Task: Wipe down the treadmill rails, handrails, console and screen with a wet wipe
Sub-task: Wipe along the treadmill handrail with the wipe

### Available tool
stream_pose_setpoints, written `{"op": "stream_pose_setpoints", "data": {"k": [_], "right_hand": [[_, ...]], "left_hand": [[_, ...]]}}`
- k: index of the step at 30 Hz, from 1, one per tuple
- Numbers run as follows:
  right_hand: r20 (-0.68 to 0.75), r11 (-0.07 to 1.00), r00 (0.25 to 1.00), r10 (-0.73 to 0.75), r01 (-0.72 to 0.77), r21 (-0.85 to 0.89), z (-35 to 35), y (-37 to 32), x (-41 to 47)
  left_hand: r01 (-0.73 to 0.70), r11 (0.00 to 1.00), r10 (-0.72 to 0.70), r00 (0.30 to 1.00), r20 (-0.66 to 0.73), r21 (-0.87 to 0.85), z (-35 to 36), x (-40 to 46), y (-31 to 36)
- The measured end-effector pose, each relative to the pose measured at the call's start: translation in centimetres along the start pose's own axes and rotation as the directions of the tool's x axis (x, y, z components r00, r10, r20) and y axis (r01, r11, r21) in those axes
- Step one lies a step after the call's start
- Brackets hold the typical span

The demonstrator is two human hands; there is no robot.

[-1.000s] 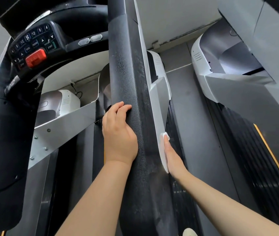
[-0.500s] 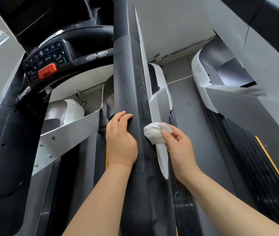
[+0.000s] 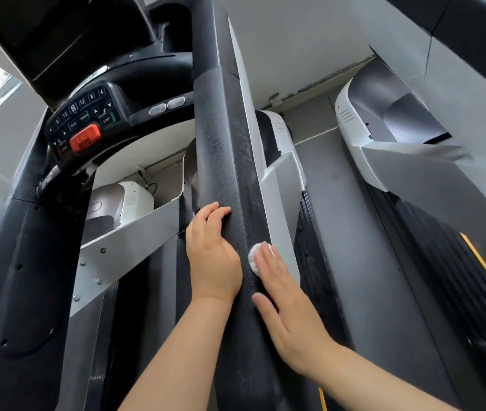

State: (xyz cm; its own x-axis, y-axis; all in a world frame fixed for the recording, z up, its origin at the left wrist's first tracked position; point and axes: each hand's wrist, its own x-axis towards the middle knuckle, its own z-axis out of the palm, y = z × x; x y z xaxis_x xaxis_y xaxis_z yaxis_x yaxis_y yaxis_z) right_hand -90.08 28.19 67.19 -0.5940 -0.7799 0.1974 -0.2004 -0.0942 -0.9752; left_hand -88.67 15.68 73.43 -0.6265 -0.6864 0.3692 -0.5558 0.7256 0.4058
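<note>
Head view. Left hand (image 3: pixel 210 259) curled over side of black handrail (image 3: pixel 224 161), fingers bent round it. Right hand (image 3: pixel 286 304) flat, fingers straight and together, pressing wet wipe (image 3: pixel 256 258) onto handrail. Wipe peeks out under fingertips, just beside left hand. Wipe looks soft, light, squishy; best held flat under fingers, may slip out or bunch up. Handrail hard, bumpy. Console (image 3: pixel 84 120) up past left fingers: red button (image 3: pixel 84 141), numbers 12, 8, 4, word START. Other writing too small.
</note>
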Motion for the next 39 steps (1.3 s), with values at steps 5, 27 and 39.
{"op": "stream_pose_setpoints", "data": {"k": [5, 27, 39], "right_hand": [[0.161, 0.994, 0.985, 0.054, -0.037, -0.107, -1.2, 0.5, 1.8], [0.224, 0.521, 0.623, 0.75, -0.764, 0.379, -0.3, 7.7, 2.6], [0.078, 0.826, 0.944, 0.32, -0.318, 0.466, -1.4, 1.1, 2.9]], "left_hand": [[-0.012, 1.0, 0.013, 0.999, 0.046, -0.006, -0.2, 0.2, 0.0], [0.014, 1.0, -0.014, 0.996, 0.084, 0.006, 0.0, -0.1, -0.3], [0.027, 0.999, -0.028, 0.997, 0.066, 0.022, 0.0, -0.1, -0.3]]}}
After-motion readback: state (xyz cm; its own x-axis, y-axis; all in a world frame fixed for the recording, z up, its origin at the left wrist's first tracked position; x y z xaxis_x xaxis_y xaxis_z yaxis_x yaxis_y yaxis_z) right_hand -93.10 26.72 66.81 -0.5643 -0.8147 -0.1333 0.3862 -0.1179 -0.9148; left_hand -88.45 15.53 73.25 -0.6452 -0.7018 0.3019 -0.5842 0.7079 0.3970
